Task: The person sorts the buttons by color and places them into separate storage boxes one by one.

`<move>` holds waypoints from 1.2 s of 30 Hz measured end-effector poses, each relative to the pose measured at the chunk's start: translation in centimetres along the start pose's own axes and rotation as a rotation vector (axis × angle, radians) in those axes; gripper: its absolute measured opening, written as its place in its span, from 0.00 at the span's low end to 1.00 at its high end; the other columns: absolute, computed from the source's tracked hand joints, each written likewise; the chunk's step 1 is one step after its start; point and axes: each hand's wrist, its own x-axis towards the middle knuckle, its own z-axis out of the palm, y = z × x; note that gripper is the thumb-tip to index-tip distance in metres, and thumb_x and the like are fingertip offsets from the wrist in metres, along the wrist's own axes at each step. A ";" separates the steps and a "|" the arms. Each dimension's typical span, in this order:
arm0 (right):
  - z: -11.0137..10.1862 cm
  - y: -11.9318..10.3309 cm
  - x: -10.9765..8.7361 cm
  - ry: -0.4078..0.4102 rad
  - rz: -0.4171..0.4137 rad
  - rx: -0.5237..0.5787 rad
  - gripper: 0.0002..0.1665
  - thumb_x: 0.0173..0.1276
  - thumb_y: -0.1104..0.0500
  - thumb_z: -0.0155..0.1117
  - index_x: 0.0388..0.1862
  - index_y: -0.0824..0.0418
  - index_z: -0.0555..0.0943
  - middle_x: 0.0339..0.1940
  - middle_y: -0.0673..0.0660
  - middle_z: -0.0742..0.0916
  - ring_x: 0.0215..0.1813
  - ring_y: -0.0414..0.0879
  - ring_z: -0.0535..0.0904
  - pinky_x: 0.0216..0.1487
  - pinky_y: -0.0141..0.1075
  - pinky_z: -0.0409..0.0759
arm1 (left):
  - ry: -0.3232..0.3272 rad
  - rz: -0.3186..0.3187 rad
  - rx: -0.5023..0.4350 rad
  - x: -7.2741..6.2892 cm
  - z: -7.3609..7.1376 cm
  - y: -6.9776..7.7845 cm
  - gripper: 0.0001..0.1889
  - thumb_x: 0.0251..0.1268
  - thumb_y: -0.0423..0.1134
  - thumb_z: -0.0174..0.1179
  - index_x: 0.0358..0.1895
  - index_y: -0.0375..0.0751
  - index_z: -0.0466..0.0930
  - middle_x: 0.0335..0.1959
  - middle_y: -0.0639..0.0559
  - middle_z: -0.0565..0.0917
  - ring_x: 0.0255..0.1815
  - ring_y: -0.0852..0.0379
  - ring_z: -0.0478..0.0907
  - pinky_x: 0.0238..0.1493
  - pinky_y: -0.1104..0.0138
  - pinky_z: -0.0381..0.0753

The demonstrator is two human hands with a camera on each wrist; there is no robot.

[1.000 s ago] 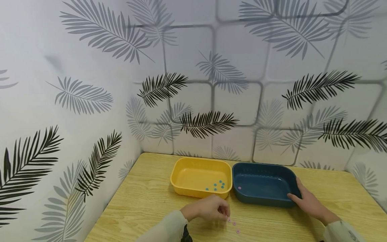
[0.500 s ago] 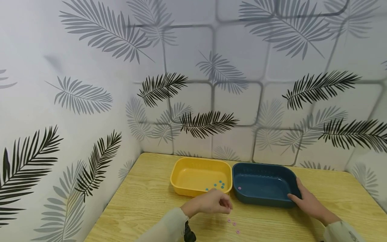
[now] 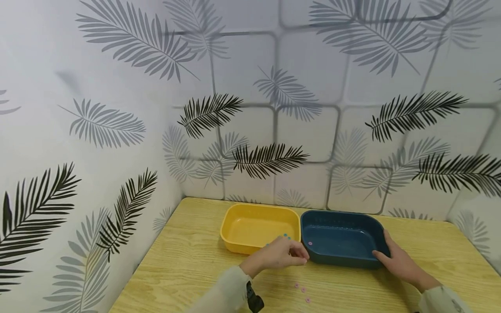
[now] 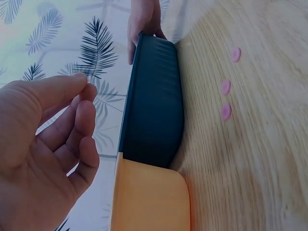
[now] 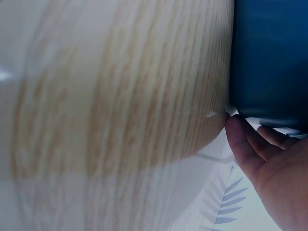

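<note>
My left hand hovers over the front edge where the two trays meet. In the left wrist view its thumb and index fingertips meet in a pinch, with a small pink disc mostly hidden between them. My right hand grips the right end of the dark blue tray, thumb over the rim and fingers along the outside. One pink disc lies inside that tray. Three more pink discs lie on the table in front of the trays.
A yellow tray stands against the blue tray's left side. Blue discs lie in its right part, some hidden behind my left hand. The wooden table meets patterned walls at the back and left.
My left hand has risen from beside the pink discs on the table and moved up and right toward the blue tray. The right hand, trays and table discs stay where they were.
</note>
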 end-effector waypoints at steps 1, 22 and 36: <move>0.0 0.0 0.0 0.001 0.001 -0.001 0.56 0.72 0.47 0.54 0.71 0.76 0.29 0.67 0.85 0.47 0.65 0.80 0.47 0.58 0.69 0.53 | 0.008 0.000 0.002 0.1 0.0 0.1 0.07 0.67 0.39 0.59 0.42 0.43 0.85 0.31 0.66 0.82 0.31 0.74 0.76 0.37 0.78 0.75; -0.1 0.2 0.1 -0.007 0.001 0.012 0.56 0.72 0.47 0.54 0.71 0.74 0.28 0.68 0.84 0.46 0.65 0.80 0.47 0.59 0.69 0.52 | 0.096 -0.117 -0.128 3.3 -0.1 0.9 0.07 0.66 0.38 0.60 0.41 0.41 0.84 0.30 0.65 0.82 0.31 0.69 0.77 0.35 0.75 0.76; -0.1 0.2 0.0 -0.007 -0.006 0.029 0.56 0.72 0.47 0.54 0.71 0.75 0.28 0.68 0.84 0.45 0.65 0.80 0.46 0.59 0.69 0.51 | 0.118 -0.146 -0.087 5.4 0.0 -0.1 0.06 0.65 0.36 0.61 0.41 0.39 0.84 0.30 0.63 0.81 0.32 0.68 0.76 0.35 0.75 0.76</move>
